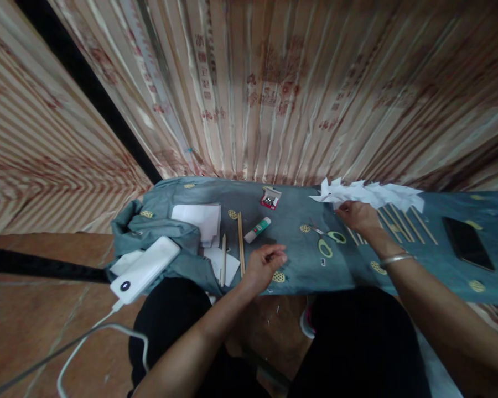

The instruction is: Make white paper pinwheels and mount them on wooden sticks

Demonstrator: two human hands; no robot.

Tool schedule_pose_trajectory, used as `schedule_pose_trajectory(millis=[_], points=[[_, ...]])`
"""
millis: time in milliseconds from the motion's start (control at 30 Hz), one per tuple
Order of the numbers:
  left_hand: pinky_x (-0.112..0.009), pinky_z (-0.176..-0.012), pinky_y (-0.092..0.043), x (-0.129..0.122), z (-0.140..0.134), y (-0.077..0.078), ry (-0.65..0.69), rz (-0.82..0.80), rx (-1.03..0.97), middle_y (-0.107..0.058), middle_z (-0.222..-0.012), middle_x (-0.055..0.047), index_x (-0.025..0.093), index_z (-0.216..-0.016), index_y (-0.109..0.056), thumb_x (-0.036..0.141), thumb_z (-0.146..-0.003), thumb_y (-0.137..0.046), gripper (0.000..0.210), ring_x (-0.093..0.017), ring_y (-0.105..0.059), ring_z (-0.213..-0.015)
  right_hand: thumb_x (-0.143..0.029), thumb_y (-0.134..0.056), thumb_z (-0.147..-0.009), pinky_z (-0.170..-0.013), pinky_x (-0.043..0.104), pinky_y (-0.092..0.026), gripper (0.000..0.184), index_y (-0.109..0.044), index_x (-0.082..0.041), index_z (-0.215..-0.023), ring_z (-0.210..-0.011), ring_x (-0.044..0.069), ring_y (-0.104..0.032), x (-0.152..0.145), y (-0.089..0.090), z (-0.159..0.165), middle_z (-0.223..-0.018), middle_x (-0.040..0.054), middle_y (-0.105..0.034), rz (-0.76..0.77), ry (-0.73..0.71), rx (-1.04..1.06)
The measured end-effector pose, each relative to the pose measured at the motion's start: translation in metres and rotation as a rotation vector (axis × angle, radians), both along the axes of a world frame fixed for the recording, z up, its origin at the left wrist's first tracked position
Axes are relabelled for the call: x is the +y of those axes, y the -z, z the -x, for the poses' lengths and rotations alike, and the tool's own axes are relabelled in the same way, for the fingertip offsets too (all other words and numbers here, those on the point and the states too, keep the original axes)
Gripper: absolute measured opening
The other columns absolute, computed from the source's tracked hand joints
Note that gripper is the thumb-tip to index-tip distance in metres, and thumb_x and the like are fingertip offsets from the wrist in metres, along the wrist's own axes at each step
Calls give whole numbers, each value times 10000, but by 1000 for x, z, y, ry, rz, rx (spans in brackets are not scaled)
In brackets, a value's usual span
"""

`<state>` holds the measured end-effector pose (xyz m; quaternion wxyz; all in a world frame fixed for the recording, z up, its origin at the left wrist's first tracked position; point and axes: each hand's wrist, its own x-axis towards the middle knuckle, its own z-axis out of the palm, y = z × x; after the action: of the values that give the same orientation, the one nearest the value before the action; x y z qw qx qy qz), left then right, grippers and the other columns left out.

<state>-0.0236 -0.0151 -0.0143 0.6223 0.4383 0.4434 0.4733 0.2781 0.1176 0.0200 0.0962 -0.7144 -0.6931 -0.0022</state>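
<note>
Several white paper pinwheels [373, 192] on thin wooden sticks lie overlapping in a row along the far side of the cloth-covered table. My right hand [359, 216], with a bangle at the wrist, is closed at the leftmost pinwheel [327, 194], whose centre shows a small pin head. Its fingertips pinch just below the paper, and the hand hides part of the sticks. My left hand [266, 266] hovers over the near edge, fingers loosely bent and apart, nothing visible in it. Near it lie a glue stick [257, 230] and green-handled scissors [328, 241].
A small red box of pins [270, 198] stands open at the back. To the left are white paper sheets [197, 220], a pencil [223, 260], wooden sticks [241, 243] and a white power bank [147, 269] with a cable. A black phone [468, 243] lies right.
</note>
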Motion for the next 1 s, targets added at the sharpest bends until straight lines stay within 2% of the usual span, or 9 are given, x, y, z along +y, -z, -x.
schedule_pose_trajectory(millis=[133,267,333,467,500,567,700,833,1000], points=[[-270,-735,-497,2,6,-8,-29,-65,116,-704,-875,-59,165,-952,-760,216,-708,-743,251,-150,-608,-757,-322,-546,-857,-704,333,-530,264,-733,-191,-990,-752,245,-708,-49,10,49,-876,93,-764,14,-67,176],[-275,-721,-500,11,30,-25,-102,-240,295,-720,-840,-58,196,-840,-776,203,-732,-701,131,-173,-627,-764,-321,-530,-846,-786,354,-538,233,-737,-233,-908,-858,250,-718,-92,25,98,-952,58,-772,-34,-171,426],[-267,-696,-494,19,51,-36,-202,-321,407,-713,-793,-37,216,-769,-769,234,-757,-670,101,-168,-625,-735,-349,-521,-853,-808,377,-544,236,-732,-245,-875,-864,253,-717,-103,33,114,-946,55,-772,-42,-209,487],[-271,-681,-483,34,95,-46,-427,-329,684,-672,-682,-8,201,-683,-722,301,-778,-654,154,-160,-599,-672,-366,-499,-870,-868,390,-536,255,-720,-239,-890,-926,247,-703,-110,46,130,-963,68,-763,-104,-270,588],[-288,-714,-487,36,104,-45,-456,-341,770,-668,-682,-11,200,-681,-716,294,-783,-652,153,-172,-602,-695,-368,-496,-874,-874,393,-535,262,-717,-232,-906,-932,246,-699,-111,50,131,-971,75,-760,-112,-273,605],[-347,-850,-482,38,116,-39,-488,-414,938,-703,-810,-36,208,-784,-730,263,-762,-685,75,-227,-612,-887,-370,-491,-880,-871,400,-536,275,-708,-214,-945,-920,246,-693,-113,56,132,-984,89,-752,-120,-265,625],[-455,-959,-437,37,124,-18,-510,-422,1217,-662,-1114,-106,185,-1082,-692,250,-714,-743,377,-317,-533,-1115,-359,-495,-888,-873,415,-531,292,-687,-189,-1029,-904,249,-676,-117,63,130,-993,103,-734,-111,-286,612],[-473,-955,-436,38,126,-1,-508,-361,1308,-622,-1182,-130,161,-1145,-654,242,-721,-713,436,-341,-519,-1138,-339,-493,-895,-884,408,-524,277,-670,-195,-1052,-922,247,-663,-118,64,128,-988,97,-724,-108,-315,605],[-461,-960,-447,40,129,5,-538,-342,1295,-642,-1124,-125,153,-1073,-669,221,-720,-674,360,-325,-555,-1095,-326,-497,-894,-890,398,-522,252,-663,-218,-1049,-926,241,-662,-117,62,128,-987,83,-721,-109,-325,630]])
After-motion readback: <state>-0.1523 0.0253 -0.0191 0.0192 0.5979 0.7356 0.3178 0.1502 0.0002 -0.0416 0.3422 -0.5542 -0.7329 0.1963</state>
